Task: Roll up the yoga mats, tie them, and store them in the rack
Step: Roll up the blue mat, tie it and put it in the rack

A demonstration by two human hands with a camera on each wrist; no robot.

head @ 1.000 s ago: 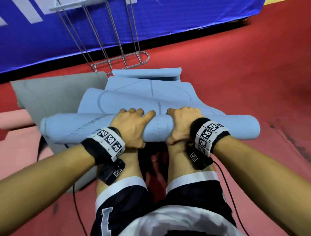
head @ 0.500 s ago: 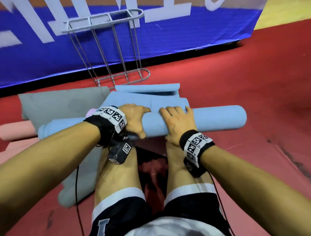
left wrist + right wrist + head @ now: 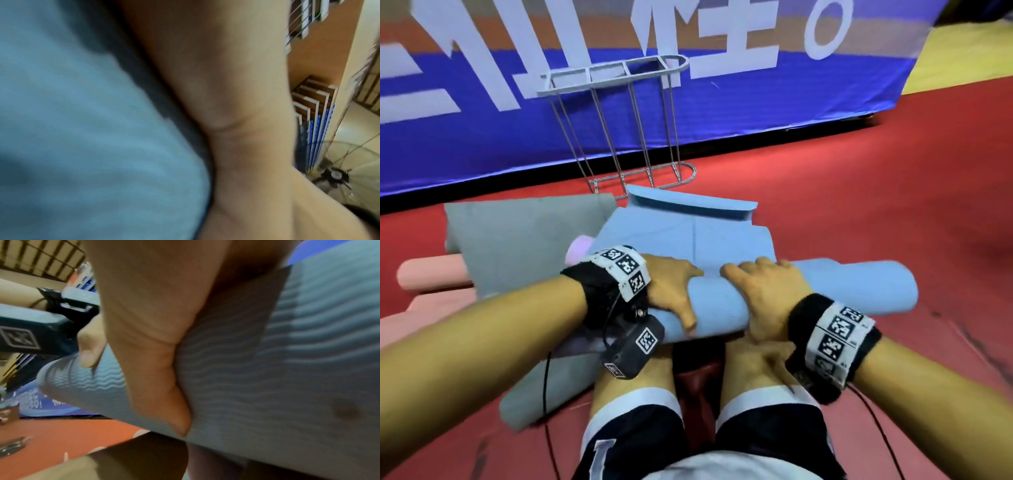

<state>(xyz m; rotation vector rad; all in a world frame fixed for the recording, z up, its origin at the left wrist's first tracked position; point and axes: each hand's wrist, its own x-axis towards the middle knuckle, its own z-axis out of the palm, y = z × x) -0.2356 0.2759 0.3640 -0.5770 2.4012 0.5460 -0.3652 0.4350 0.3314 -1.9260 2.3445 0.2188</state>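
Blue mat roll (image 3: pixel 825 291) under both palms, left hand (image 3: pixel 671 291), right hand (image 3: pixel 767 298), fingers apparently wrapped over it

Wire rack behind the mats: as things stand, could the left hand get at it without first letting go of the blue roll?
Probably not. The left hand grips the blue roll, and the wire rack stands beyond the unrolled blue mat and the grey mat. Nothing blocks the path, but it looks beyond arm's reach.

The blue mat (image 3: pixel 808 294) looks like matt foam, its underside ribbed in fine waves; the rack (image 3: pixel 619 68) is thin bare metal wire; the red floor (image 3: pixel 859 205) is dull and scuffed.
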